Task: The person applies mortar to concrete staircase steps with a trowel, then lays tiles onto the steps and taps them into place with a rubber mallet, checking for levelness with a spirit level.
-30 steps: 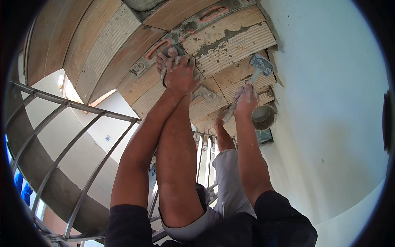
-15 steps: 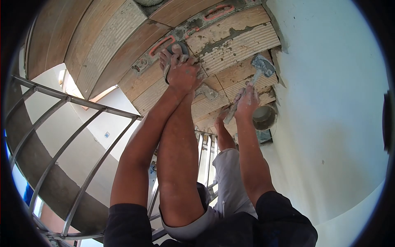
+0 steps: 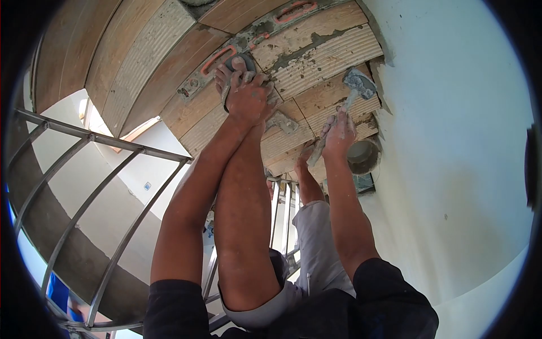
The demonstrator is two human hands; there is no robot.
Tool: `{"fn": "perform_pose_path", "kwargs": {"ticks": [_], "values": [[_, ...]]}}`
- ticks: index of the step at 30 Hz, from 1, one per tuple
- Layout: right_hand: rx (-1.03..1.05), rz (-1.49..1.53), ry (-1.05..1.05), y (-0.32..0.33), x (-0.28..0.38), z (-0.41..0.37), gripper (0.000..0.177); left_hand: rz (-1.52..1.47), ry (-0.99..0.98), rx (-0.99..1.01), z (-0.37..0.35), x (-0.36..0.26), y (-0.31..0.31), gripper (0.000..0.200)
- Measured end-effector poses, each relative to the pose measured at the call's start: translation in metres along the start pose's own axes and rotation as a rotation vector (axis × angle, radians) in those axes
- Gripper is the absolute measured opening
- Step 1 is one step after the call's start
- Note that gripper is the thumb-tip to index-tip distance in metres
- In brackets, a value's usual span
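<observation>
Overhead is a ceiling of wood-look tiles (image 3: 316, 56) with grey mortar in the joints. My left hand (image 3: 245, 99) presses flat against a tile, its fingers spread over a dark round pad (image 3: 244, 59) beside an orange handle (image 3: 217, 56). A co-worker's forearm (image 3: 243, 214) in a grey sleeve rises to the same spot, touching my hand. My right hand (image 3: 339, 135) grips the handle of a mortar-caked hammer (image 3: 358, 85), whose head sits against the tile edge near the white wall.
The co-worker's other hand (image 3: 305, 158) reaches up to the tiles beside a round pipe opening (image 3: 362, 157). A white plastered wall (image 3: 451, 141) fills the right. A metal railing (image 3: 101, 186) curves along the left, with a small trowel-like piece (image 3: 281, 121) stuck on the tiles.
Both of my hands stay where they were on the tile and the hammer. Only the view has shifted slightly.
</observation>
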State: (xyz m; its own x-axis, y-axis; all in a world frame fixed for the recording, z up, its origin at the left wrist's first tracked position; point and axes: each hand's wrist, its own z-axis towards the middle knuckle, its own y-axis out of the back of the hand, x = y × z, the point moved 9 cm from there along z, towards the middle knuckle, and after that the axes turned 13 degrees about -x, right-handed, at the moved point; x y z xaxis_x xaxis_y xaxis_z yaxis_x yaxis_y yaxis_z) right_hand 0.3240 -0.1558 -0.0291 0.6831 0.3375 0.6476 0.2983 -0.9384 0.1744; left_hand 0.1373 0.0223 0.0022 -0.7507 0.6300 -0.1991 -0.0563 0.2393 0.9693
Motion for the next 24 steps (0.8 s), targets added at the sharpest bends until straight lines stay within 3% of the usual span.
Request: {"fn": "perform_pose_path", "kwargs": {"ticks": [3,10,15,19,24], "values": [[-0.015,0.004,0.021,0.005,0.0,0.001,0.027,-0.022,-0.008,-0.098,-0.001,-0.002,0.01,0.046],[-0.034,-0.006,0.057,0.025,-0.01,0.003,0.027,-0.033,-0.004,-0.117,0.002,-0.005,0.014,0.051],[0.03,-0.076,0.068,0.027,-0.025,0.007,0.025,0.053,0.003,0.058,-0.003,-0.006,0.002,0.06],[0.039,-0.135,0.164,0.028,-0.029,0.007,0.03,0.143,-0.049,0.014,-0.011,-0.005,-0.003,0.065],[0.099,-0.182,0.083,0.031,-0.019,-0.006,0.029,0.141,-0.034,0.145,-0.013,-0.008,-0.003,0.067]]}}
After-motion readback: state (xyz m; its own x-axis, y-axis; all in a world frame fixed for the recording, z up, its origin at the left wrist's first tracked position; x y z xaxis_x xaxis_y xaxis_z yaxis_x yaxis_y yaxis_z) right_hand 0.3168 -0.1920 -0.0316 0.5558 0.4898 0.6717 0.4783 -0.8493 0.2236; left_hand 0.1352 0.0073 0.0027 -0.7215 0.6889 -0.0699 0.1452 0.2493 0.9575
